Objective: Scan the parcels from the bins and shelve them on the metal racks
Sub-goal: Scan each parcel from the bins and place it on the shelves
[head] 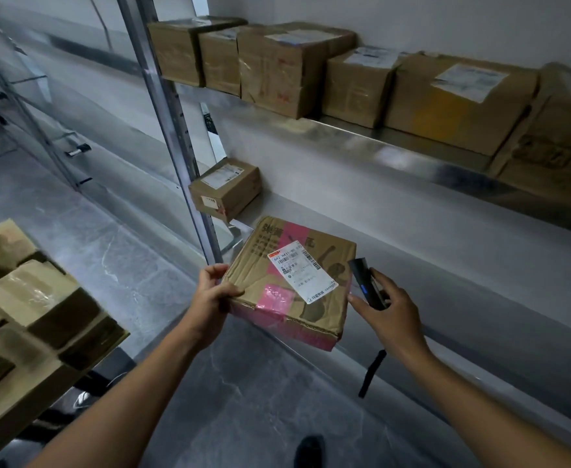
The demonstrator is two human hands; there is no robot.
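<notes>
My left hand (214,292) grips the left corner of a flat cardboard parcel (314,309) with pink tape and a white barcode label (302,275) on top. The parcel is held at the front edge of the lower metal shelf (446,265). My right hand (383,305) holds a dark handheld scanner (365,276) just beside the parcel's right edge; its wrist strap (372,373) hangs below.
A small box (225,189) stands at the left end of the lower shelf by the rack upright (172,130). Several cardboard boxes (345,72) line the upper shelf. A bin of parcels (30,315) is at my left. Grey floor lies below.
</notes>
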